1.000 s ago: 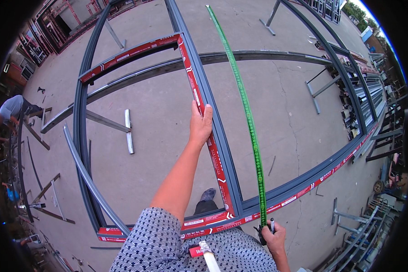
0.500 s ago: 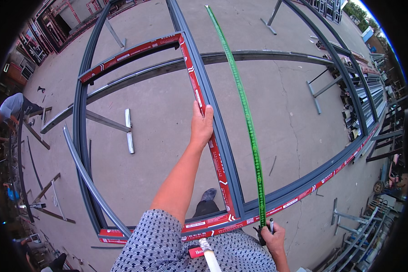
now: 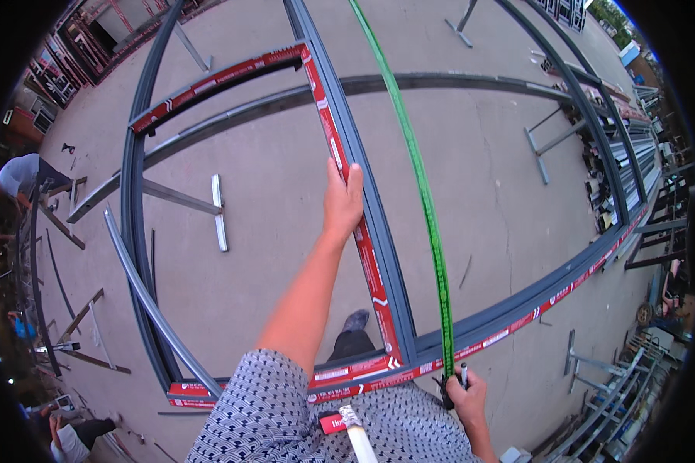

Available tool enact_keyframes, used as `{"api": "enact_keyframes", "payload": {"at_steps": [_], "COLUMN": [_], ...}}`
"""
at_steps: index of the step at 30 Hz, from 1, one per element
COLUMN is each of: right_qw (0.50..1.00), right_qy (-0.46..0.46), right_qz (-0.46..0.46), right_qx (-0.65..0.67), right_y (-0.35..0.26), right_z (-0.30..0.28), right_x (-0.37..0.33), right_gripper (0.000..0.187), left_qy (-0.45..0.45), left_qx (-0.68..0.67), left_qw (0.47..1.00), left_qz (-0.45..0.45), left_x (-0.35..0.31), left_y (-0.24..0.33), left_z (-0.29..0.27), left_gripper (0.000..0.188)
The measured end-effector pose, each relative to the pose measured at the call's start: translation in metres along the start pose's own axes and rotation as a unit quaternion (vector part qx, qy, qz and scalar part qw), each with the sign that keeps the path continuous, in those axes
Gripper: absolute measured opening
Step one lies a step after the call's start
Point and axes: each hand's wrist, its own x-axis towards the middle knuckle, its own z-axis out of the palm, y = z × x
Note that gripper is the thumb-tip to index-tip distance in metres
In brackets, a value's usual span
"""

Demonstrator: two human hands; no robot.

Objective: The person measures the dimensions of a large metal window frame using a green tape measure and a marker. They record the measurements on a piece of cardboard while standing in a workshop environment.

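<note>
A large dark grey metal frame with red protective film along its bars lies before me. My left hand is closed around its middle upright bar, thumb on the right side and fingers along the red film. To the right of that bar runs a long green tape measure blade, drawn out away from me past the top of the picture. My right hand, by the frame's near bar, grips the dark tape measure case. A marker pen sticks up from the same hand.
Under the frame runs a long steel support rail on T-shaped legs. A curved grey strip leans over the near left corner. Another person bends over at far left. Stacked metal profiles and a steel rack stand right.
The view has shifted slightly, so the tape blade's far end now runs out of the top. Both hands keep their holds. Another person at lower left shows more.
</note>
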Motion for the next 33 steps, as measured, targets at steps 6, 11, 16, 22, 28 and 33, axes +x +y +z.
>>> {"api": "enact_keyframes", "payload": {"at_steps": [6,11,16,22,28,33], "right_qw": [0.996,0.998,1.0,0.999,0.999,0.998], "right_qy": [-0.004,-0.022,-0.023,-0.033,-0.046,-0.059], "right_qz": [-0.044,-0.004,0.0,0.011,0.0,-0.009], "right_qx": [-0.083,-0.053,0.018,0.022,0.026,0.0], "right_y": [0.009,0.007,0.025,0.04,0.058,0.078], "right_z": [-0.007,-0.012,-0.017,-0.026,-0.03,-0.032], "right_x": [0.006,0.008,0.004,-0.005,-0.014,-0.023], "right_gripper": [0.014,0.012,0.012,0.008,0.007,0.01], "left_qy": [0.011,-0.04,-0.077,-0.12,-0.108,-0.109], "left_qx": [0.053,0.012,-0.05,-0.077,-0.073,-0.07], "left_qw": [0.998,0.998,0.995,0.989,0.992,0.992], "left_qz": [0.013,0.038,0.03,0.032,-0.006,-0.01], "left_x": [0.005,0.026,0.029,0.028,0.029,0.038], "left_y": [-0.001,-0.041,-0.034,-0.026,-0.028,-0.037], "left_z": [0.001,-0.01,-0.003,-0.007,-0.007,-0.012], "left_gripper": [0.042,0.046,0.043,0.041,0.042,0.045]}}
